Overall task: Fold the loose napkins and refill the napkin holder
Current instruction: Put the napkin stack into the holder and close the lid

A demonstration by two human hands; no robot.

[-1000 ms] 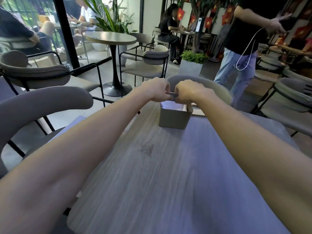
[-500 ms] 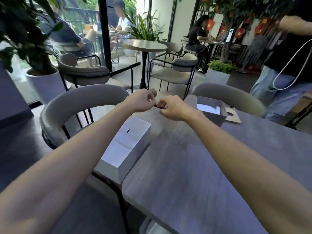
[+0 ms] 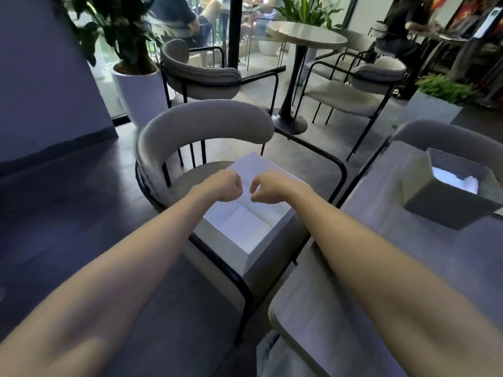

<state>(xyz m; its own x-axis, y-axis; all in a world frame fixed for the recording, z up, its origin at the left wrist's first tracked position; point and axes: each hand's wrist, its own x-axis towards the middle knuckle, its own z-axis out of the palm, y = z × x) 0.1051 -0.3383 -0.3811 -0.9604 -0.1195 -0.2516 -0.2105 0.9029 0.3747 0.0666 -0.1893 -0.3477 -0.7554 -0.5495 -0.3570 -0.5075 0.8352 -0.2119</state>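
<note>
Left hand point(image 3: 227, 186) and right hand point(image 3: 268, 187) now over open white box point(image 3: 239, 227), lengthwise toward chair back point(image 3: 206, 118); fingers curled, grip unclear.

The left forearm point(image 3: 122, 268) and right forearm point(image 3: 381, 254) stretch forward, converging over the white box point(image 3: 272, 254). The left hand point(image 3: 227, 186) is curled like a fist above it; the right hand point(image 3: 268, 187), just beside, curls looser. Whether either pinches anything is unclear.

box point(image 3: 246, 227) – white | napkin holder point(image 3: 451, 205) – grey, white napkins point(image 3: 454, 180) | table point(image 3: 381, 268) – grey woodgrain | chair point(image 3: 204, 121) – beige, black frame
</note>
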